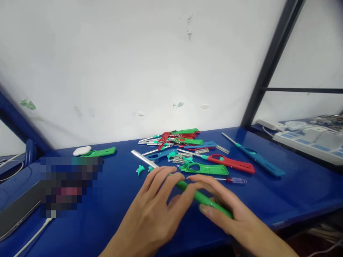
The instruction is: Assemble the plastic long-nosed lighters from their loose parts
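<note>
A green long-nosed gas lighter is held above the front of the table, its metal tube slanting up to the left. My left hand grips it near the base of the tube, with fingers curled over the top. Around the handle end, my right hand is closed, thumb along the near side. Just beyond my hands lie a green handle shell half, a screwdriver with a clear purplish handle, and a teal trigger piece. My fingers hide part of the lighter's body.
Behind lies a pile of lighter parts. A red lighter and a blue lighter rest to the right. At left are a green shell, a white case and a cable. A power strip stands far right.
</note>
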### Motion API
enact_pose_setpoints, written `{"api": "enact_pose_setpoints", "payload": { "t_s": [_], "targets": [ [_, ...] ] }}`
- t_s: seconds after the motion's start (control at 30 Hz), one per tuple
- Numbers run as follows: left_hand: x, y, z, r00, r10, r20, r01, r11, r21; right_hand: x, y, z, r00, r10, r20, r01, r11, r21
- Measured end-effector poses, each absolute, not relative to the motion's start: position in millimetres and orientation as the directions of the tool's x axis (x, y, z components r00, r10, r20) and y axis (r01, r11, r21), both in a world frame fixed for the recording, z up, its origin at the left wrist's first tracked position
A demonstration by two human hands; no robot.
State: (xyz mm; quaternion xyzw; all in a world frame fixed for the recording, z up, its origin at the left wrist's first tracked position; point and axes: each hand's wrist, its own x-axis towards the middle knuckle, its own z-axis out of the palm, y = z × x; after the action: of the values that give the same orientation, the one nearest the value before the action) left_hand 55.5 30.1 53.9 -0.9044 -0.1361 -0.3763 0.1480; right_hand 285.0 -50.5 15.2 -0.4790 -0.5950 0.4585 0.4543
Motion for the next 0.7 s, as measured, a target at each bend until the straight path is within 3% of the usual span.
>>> {"api": "enact_pose_setpoints", "payload": {
  "t_s": [0.2, 0.4, 0.53, 0.7],
  "targets": [
    [56.4, 17.9, 64.1, 0.655, 0.158, 0.739, 0.38, -0.914, -0.141, 281.2, -48.2, 8.6, 0.082, 0.99, 0.113, 0.245, 0.089, -0.965],
    [52.9, 16.0, 62.4, 0.686, 0.22, 0.694, 0.413, -0.902, -0.122, 282.4, -47.8, 7.9, 0.079, 0.987, 0.141, 0.285, 0.114, -0.952],
    [52.4, 23.3, 51.8, 0.759, 0.276, 0.59, 0.465, -0.864, -0.193, 287.4, -53.1, 2.3, -0.007, 0.992, 0.125, 0.26, 0.122, -0.958],
    [56.4, 33.8, 43.8, 0.79, 0.233, 0.567, 0.444, -0.856, -0.266, 285.8, -56.4, 4.6, -0.109, 0.994, -0.01, 0.113, 0.002, -0.994]
  ]
}}
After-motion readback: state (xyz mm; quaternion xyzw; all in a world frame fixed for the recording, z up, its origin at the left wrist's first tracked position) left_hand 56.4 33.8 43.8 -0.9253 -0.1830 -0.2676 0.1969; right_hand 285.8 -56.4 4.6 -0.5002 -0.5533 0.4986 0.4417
